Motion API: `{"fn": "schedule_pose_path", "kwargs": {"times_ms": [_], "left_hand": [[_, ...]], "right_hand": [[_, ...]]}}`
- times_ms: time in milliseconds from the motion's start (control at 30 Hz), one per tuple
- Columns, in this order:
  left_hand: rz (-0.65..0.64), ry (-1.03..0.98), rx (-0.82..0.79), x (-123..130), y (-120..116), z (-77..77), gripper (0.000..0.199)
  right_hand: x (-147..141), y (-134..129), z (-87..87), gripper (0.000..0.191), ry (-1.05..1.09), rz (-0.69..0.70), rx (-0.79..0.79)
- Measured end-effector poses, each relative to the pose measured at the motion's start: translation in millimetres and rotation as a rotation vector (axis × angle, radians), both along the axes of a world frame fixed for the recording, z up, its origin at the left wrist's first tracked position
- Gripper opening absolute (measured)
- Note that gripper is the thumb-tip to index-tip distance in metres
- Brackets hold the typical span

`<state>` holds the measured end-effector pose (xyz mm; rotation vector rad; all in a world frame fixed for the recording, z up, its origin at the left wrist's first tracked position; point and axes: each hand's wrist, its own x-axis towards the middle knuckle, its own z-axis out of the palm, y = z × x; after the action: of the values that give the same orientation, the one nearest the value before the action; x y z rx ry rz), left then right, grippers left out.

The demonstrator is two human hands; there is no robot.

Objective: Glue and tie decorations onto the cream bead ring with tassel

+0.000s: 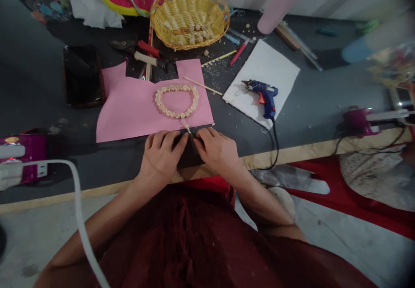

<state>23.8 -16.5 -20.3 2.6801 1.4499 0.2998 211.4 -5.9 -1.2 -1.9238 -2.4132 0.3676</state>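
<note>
- Head view: beaded loop (177, 88) lies on a pink sheet (129, 110) near the bench's (304, 102) front edge.
- Left hand (162, 152) and right hand (218, 149) half-curl beside its trailing strands (187, 126); fingertips partly hidden, grip impossible to tell.
- Clutter (394, 74) toward the bench's right end blurs.

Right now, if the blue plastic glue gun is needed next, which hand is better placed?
Probably the right hand: the glue gun lies ahead and rightward of it on a white rectangular sheet. Both hands are at the pale stringy tassel, but the left hand is farther away.
</note>
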Motion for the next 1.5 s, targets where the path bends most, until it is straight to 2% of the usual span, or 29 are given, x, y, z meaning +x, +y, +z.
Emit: {"fn": "schedule_pose_path", "kwargs": {"times_ms": [267,533,867,1000,1300,1500], "left_hand": [[0.015,0.035,-0.009,9,2,-0.3,0.048],[0.006,0.029,-0.015,7,2,2.9,0.051],[-0.016,0.028,-0.029,-1,1,4.5,0.055],[-0.032,0.048,0.003,-1,1,3.3,0.050],[-0.052,0.077,0.005,-2,1,4.2,0.048],[-0.061,0.054,0.033,-4,0,0.4,0.050]], "right_hand": [[4,-7,-1.2,0.024,0.029,0.077,0.010],[0,-4,-2.6,0.023,0.021,0.068,0.008],[-2,-10,-3.0,0.024,0.135,0.217,-0.038],[1,-11,-4.2,0.027,0.192,0.247,-0.036],[25,-7,-3.5,0.024,0.248,0.107,0.049],[74,10,-1.3,0.021,0.242,-0.115,0.233]]}}
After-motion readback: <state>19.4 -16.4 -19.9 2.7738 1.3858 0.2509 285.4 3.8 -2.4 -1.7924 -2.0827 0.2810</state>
